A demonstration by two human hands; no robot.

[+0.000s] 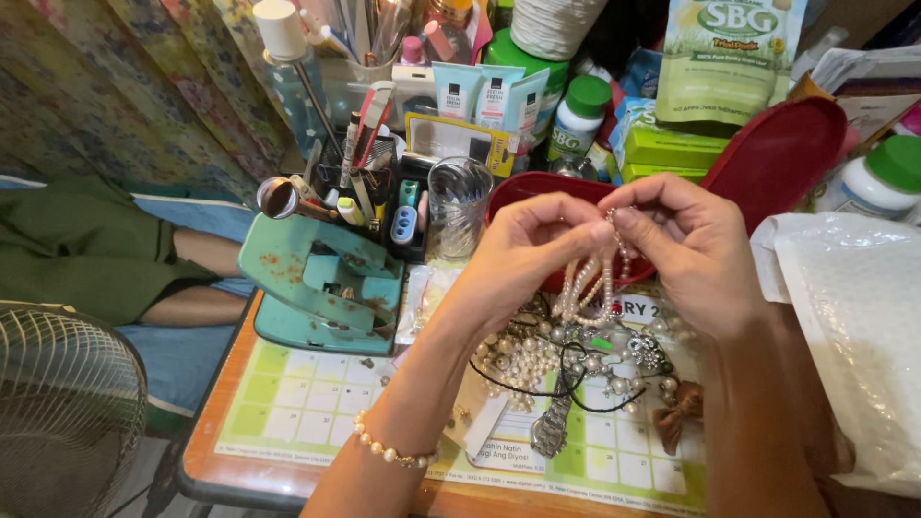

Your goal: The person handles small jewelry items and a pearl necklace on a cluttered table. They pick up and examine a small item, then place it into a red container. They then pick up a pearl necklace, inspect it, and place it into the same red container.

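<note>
My left hand (532, 249) and my right hand (686, 245) are raised together over the table, both pinching a strand of small pearl beads (590, 288) that hangs down between them in loops. Below the hands lies a heap of jewellery (566, 360): loose pearls, black cord, a silver watch (552, 427) and a brown bow (678, 414). My left wrist wears a pearl bracelet (391, 451). Behind the hands stands a red oval box (523, 187) with its red lid (777, 153) propped at the right.
A teal hole punch (321, 288) sits at the left on a green calendar mat (307, 403). A clear glass (459, 201), a black organiser of pens (360, 182), tubes, bottles and green boxes crowd the back. Bubble wrap (854, 326) lies right; a fan (62, 412) stands lower left.
</note>
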